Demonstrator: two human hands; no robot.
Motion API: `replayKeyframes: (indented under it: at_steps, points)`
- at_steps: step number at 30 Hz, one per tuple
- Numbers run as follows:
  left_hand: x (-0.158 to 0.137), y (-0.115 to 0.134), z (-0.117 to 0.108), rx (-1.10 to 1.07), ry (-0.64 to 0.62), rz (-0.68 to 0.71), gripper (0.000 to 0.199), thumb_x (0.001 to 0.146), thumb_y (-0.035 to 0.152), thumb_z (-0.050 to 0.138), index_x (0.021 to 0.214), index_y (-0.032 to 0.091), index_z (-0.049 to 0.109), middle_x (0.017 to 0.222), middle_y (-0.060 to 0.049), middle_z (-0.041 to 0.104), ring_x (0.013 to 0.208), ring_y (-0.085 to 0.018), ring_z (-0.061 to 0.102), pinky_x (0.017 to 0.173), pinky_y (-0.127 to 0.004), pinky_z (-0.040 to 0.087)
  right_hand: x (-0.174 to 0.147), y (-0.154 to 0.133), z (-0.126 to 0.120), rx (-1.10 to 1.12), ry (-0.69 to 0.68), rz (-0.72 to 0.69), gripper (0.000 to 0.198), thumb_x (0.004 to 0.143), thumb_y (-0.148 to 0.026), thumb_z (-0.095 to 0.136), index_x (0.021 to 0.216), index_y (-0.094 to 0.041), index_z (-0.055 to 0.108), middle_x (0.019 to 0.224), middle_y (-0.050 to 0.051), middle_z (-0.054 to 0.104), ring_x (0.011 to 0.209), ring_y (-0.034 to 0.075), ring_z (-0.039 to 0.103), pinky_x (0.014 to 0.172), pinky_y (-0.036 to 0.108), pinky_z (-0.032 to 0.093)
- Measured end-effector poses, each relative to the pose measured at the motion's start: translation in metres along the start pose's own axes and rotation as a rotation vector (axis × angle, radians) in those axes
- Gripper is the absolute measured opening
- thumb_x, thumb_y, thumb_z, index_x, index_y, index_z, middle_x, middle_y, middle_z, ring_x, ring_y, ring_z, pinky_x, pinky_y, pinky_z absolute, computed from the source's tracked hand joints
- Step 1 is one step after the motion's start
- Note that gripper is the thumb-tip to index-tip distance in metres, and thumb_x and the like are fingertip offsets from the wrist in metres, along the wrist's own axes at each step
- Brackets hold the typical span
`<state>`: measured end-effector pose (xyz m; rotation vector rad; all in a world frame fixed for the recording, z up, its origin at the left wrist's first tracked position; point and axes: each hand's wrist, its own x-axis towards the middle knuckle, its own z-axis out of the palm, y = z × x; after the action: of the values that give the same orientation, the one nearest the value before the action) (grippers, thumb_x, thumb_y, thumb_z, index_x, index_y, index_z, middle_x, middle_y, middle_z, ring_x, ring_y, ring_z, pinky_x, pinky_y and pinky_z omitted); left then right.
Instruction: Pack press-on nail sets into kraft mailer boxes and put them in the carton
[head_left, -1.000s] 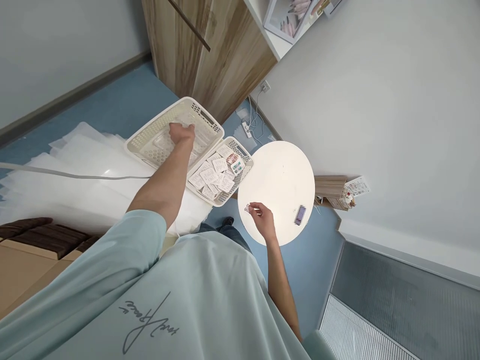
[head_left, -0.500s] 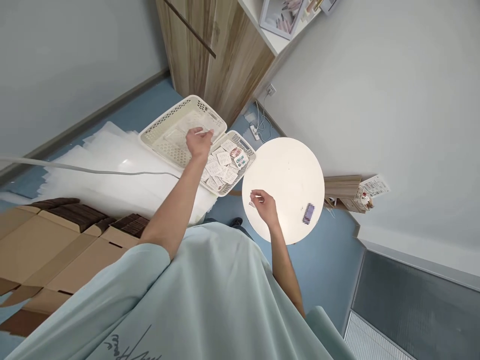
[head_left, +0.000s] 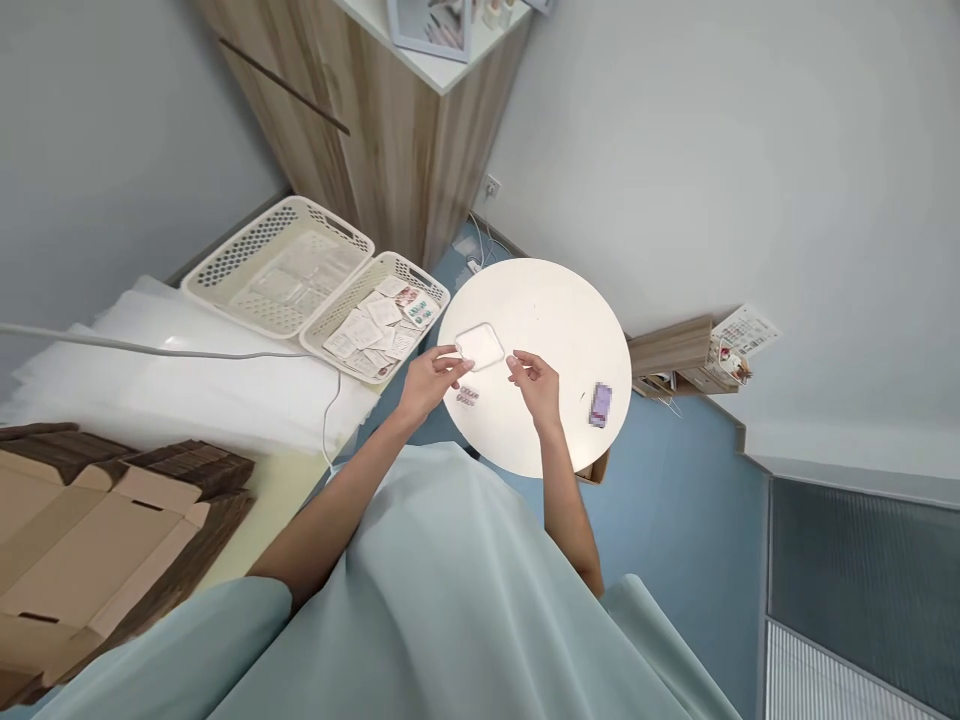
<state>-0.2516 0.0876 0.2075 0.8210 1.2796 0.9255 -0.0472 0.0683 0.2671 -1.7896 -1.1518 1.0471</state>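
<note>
My left hand (head_left: 431, 382) pinches a clear, flat, rounded plastic case (head_left: 480, 346) by its near left edge, just above the round white table (head_left: 547, 300). My right hand (head_left: 536, 385) is closed, thumb and fingertips drawn together just right of the case and apart from it. Whatever those fingers hold, if anything, is too small to make out. Small pinkish pieces in rows (head_left: 466, 396) lie on the table below the case. To the right of my right hand rests a blurred purple object (head_left: 600, 405).
Left of the table, a white basket (head_left: 319, 345) holds many printed cards. A larger basket (head_left: 202, 285) beside it contains clear plastic cases. White sheets (head_left: 150, 360), a cable (head_left: 225, 354) and folded cardboard (head_left: 82, 550) lie further left. A wooden cabinet (head_left: 390, 150) stands behind.
My left hand has come out of the larger basket and moved right over the table with a clear case. My right hand has shifted slightly right, away from the pinkish pieces. The view has turned.
</note>
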Motion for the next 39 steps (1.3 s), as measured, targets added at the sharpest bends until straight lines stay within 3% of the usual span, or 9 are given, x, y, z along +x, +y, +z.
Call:
replayKeyframes:
  at_steps: [10,13,16,21,25,28,31,34,39]
  points:
    - [-0.037,-0.021,0.078,0.149,-0.217,-0.097,0.075,0.064,0.065,0.095,0.121,0.022,0.074,0.111,-0.013,0.085,0.078,-0.025,0.077,0.064,-0.034,0.057,-0.035,0.058,-0.073,0.026,0.061,0.072,0.036,0.084,-0.056,0.08,0.097,-0.022,0.078,0.09,0.003,0.076,0.074,0.017,0.066,0.074,0.032,0.059]
    - [-0.045,-0.026,0.098,0.163,-0.188,-0.104,0.074,0.064,0.063,0.096,0.121,0.022,0.074,0.123,-0.014,0.082,0.097,-0.03,0.08,0.082,-0.039,0.063,-0.049,0.073,-0.081,-0.031,0.14,0.023,0.031,0.087,-0.052,0.076,0.098,-0.023,0.075,0.092,0.003,0.074,0.077,0.018,0.064,0.076,0.032,0.059]
    - [-0.052,-0.027,0.117,0.165,-0.131,-0.099,0.074,0.064,0.06,0.098,0.122,0.021,0.073,0.137,-0.017,0.077,0.12,-0.034,0.076,0.101,-0.043,0.062,-0.063,0.084,-0.081,-0.149,0.192,-0.077,0.023,0.091,-0.046,0.07,0.101,-0.025,0.073,0.102,0.004,0.071,0.078,0.016,0.064,0.08,0.032,0.059]
    - [-0.062,-0.025,0.139,0.144,-0.117,-0.116,0.067,0.063,0.055,0.1,0.115,0.021,0.074,0.136,-0.016,0.076,0.127,-0.037,0.073,0.108,-0.047,0.06,-0.081,0.096,-0.077,-0.29,0.173,-0.133,0.019,0.096,-0.041,0.063,0.105,-0.027,0.071,0.105,0.005,0.068,0.08,0.017,0.064,0.078,0.032,0.057]
    - [-0.064,-0.028,0.141,0.108,-0.143,-0.115,0.063,0.062,0.055,0.1,0.11,0.021,0.076,0.127,-0.013,0.08,0.128,-0.037,0.072,0.111,-0.047,0.058,-0.087,0.1,-0.08,-0.267,0.169,-0.146,0.02,0.097,-0.043,0.063,0.105,-0.027,0.072,0.106,0.004,0.068,0.079,0.016,0.065,0.075,0.031,0.056]
    - [-0.064,-0.031,0.133,0.108,-0.183,-0.106,0.065,0.063,0.059,0.098,0.112,0.021,0.078,0.125,-0.012,0.081,0.13,-0.036,0.071,0.114,-0.046,0.056,-0.088,0.102,-0.087,-0.165,0.09,-0.139,0.027,0.094,-0.051,0.07,0.106,-0.026,0.074,0.111,0.005,0.072,0.079,0.015,0.067,0.07,0.029,0.055]
    - [-0.063,-0.03,0.123,0.136,-0.262,-0.112,0.072,0.062,0.06,0.1,0.121,0.022,0.08,0.127,-0.012,0.081,0.132,-0.038,0.071,0.115,-0.047,0.056,-0.086,0.108,-0.096,-0.012,-0.028,-0.097,0.043,0.09,-0.056,0.077,0.122,-0.028,0.074,0.127,0.006,0.076,0.081,0.015,0.071,0.069,0.029,0.057]
    - [-0.064,-0.025,0.115,0.15,-0.344,-0.126,0.076,0.058,0.056,0.103,0.124,0.024,0.081,0.127,-0.011,0.082,0.131,-0.038,0.072,0.114,-0.047,0.056,-0.085,0.113,-0.099,0.087,-0.176,-0.032,0.058,0.09,-0.057,0.078,0.141,-0.032,0.07,0.135,0.005,0.078,0.077,0.016,0.075,0.077,0.033,0.062]
    - [-0.066,-0.02,0.108,0.134,-0.397,-0.125,0.07,0.054,0.052,0.105,0.116,0.026,0.084,0.12,-0.01,0.084,0.124,-0.039,0.075,0.111,-0.05,0.059,-0.092,0.112,-0.092,0.107,-0.269,-0.005,0.057,0.095,-0.06,0.073,0.146,-0.034,0.072,0.133,0.003,0.08,0.081,0.021,0.082,0.081,0.037,0.066]
